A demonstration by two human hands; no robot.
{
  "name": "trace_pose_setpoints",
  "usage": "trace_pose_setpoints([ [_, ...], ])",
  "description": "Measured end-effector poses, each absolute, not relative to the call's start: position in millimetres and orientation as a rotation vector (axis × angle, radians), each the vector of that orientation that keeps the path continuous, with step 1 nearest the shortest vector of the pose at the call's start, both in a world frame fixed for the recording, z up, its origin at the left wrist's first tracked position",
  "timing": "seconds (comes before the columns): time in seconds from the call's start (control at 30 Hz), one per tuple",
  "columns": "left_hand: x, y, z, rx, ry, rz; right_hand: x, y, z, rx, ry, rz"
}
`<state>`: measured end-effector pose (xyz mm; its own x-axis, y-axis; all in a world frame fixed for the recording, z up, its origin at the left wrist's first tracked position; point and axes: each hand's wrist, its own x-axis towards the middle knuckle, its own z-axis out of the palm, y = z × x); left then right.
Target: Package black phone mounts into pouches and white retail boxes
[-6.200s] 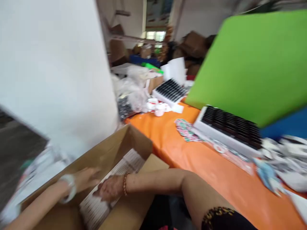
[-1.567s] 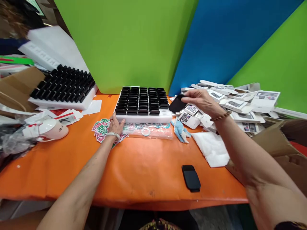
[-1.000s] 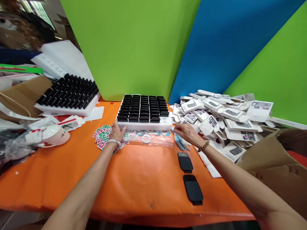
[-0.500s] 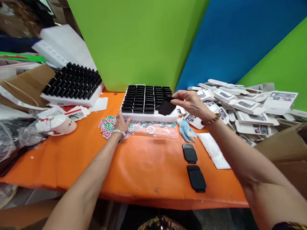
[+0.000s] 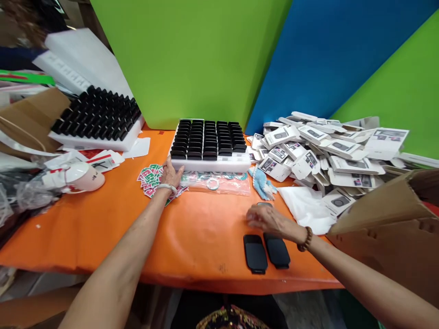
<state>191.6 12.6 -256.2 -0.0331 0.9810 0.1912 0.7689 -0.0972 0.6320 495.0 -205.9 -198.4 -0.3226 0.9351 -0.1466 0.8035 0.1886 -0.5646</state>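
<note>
By the right hand point(image 5: 269, 221) — fingers point(image 5: 254, 216) loosely curled — a black case point(image 5: 255, 254) lies lengthwise front-to-back.

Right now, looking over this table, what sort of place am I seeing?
Probably a small packing workshop, though I can't be certain. Two clues: a white foam tray holding rows of flat black pieces, and a loose heap of white printed boxes.

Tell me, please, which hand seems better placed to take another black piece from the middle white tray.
Probably the right hand: it appears empty, though blurred, while the left hand rests against the near left corner of the white tray, perhaps steadying it.
</note>
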Motion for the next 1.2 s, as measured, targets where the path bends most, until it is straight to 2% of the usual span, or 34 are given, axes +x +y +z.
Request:
trace_pose_setpoints([
  [0.2, 189.0, 12.7, -257.5, 1.927, 1.843, 0.883, 477.8, -72.0, -165.7, -1.713, -2.034, 0.158],
  [0.37, 187.3, 12.6, -258.9, 1.926, 1.824, 0.896, 464.4, 4.6, -170.2, -1.702, -1.982, 0.265],
  [0.47, 187.0, 12.6, -260.3, 1.937, 1.810, 0.921, 472.7, 15.1, -162.1, -1.675, -1.947, 0.336],
  [0.57, 187.3, 13.0, -261.1, 1.957, 1.800, 0.921, 490.4, 1.5, -131.9, -1.565, -1.802, 0.364],
  [0.63, 187.7, 13.4, -260.9, 1.949, 1.809, 0.896, 500.5, -21.0, -111.2, -1.377, -1.720, 0.546],
  [0.73, 188.4, 13.9, -260.0, 1.933, 1.829, 0.871, 505.8, -70.7, -108.4, -1.405, -1.905, 1.043],
  [0.83, 188.8, 14.1, -259.5, 1.931, 1.826, 0.870, 505.2, -121.7, -147.7, -1.438, -1.952, 1.486],
  [0.9, 188.7, 14.1, -259.6, 1.932, 1.826, 0.878, 506.0, -145.0, -180.3, -1.492, -1.950, 1.567],
  [0.97, 188.3, 13.7, -259.8, 1.938, 1.822, 0.896, 506.3, -154.8, -201.1, -1.629, -2.040, 1.428],
  [1.03, 187.8, 13.0, -259.9, 1.948, 1.809, 0.918, 502.5, -149.9, -202.9, -1.702, -2.148, 1.131],
  [1.2, 187.0, 9.9, -258.6, 1.938, 1.796, 0.918, 462.7, -84.1, -163.2, -1.571, -2.135, 0.446],
])
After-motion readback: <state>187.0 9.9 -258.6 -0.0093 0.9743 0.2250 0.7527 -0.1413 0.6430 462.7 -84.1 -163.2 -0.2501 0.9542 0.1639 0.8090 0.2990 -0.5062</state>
